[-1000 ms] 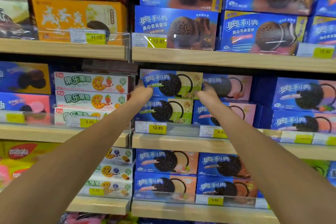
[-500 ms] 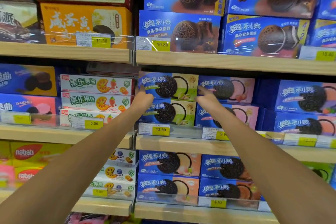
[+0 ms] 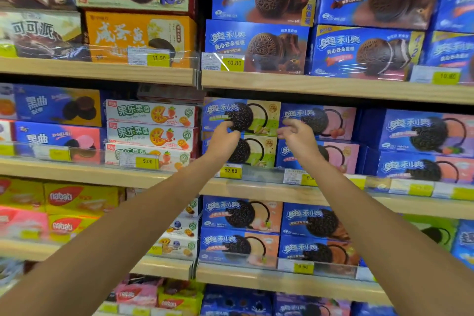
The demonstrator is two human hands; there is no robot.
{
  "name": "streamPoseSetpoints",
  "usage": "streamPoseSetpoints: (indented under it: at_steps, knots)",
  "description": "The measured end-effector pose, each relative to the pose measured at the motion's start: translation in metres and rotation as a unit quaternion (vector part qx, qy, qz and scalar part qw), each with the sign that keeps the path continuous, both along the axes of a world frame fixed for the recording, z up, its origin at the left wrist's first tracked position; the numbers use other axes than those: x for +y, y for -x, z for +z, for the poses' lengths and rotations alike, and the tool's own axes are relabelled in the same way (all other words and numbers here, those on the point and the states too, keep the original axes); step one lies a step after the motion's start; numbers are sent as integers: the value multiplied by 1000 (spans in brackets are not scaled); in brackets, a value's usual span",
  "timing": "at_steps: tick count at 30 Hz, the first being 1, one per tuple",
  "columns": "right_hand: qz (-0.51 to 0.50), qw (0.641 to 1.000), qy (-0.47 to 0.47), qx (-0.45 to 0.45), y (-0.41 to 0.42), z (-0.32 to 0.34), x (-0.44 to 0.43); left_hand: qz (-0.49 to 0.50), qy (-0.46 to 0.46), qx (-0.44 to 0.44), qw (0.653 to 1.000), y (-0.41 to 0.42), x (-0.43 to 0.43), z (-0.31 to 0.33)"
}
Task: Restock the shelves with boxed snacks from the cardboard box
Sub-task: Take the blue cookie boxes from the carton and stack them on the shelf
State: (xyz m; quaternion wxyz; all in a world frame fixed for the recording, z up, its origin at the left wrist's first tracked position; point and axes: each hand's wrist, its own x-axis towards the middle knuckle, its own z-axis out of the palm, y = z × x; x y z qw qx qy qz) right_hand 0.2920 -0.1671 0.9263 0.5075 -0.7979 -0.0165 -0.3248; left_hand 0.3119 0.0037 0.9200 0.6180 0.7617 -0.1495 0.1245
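Reaching toward the middle shelf point(image 3: 256, 188), both hands hold nothing and are apart. The left hand point(image 3: 225, 137) has its fingers loosely curled at the lower edge of the top green box point(image 3: 264, 117); whether they touch it I cannot tell. The right hand point(image 3: 297, 136), fingers relaxed, is in front of the pink box point(image 3: 336, 120). The green box lies flat on a lower green box point(image 3: 260, 152), with fruit boxes point(image 3: 151, 115) on its left.

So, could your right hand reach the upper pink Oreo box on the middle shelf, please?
Probably yes: the right hand hovers just in front of the upper pink Oreo box, holding nothing, with nothing between them.
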Motion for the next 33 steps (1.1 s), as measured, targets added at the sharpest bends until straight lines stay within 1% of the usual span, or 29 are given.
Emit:
streamPoseSetpoints:
  at_steps: [6, 10, 11, 14, 18, 20, 22, 23, 25, 27, 29, 30, 32, 33]
  knots:
    - [25, 997, -61, -34, 46, -26, 13, -17, 73, -30, 997, 42, -32, -34]
    - [20, 998, -50, -19, 80, -69, 15, -20, 70, -42, 996, 74, -49, -76]
    - [22, 999, -49, -9, 87, -83, 13, -19, 68, -34, 997, 82, -53, -90]
    - [15, 998, -35, 41, 105, -135, 6, -20, 70, 6, 997, 102, -57, -138]
    - [23, 989, -28, 141, 131, -224, -10, -46, 13, 85, 995, 125, -55, -227]
    - [22, 980, -22, 197, 144, -274, -18, -76, -15, 141, 987, 133, -52, -281]
    - [25, 967, -27, 253, 158, -319, -23, -103, -51, 210, 971, 139, -50, -330]
    - [26, 958, -38, 283, 166, -349, -27, -122, -68, 252, 958, 144, -51, -360]
    - [22, 934, -65, 352, 181, -402, -31, -156, -112, 334, 923, 156, -52, -410]
    - [13, 907, -90, 411, 196, -459, -34, -169, -164, 388, 891, 173, -50, -465]
    - [-12, 883, -129, 452, 216, -505, -35, -167, -165, 456, 858, 192, -45, -508]
    - [-20, 869, -141, 473, 224, -528, -37, -170, -176, 469, 849, 200, -45, -530]
    - [-24, 836, -145, 529, 246, -583, -37, -178, -231, 480, 827, 221, -43, -586]
    - [-23, 819, -145, 554, 257, -607, -37, -178, -232, 499, 816, 229, -42, -608]
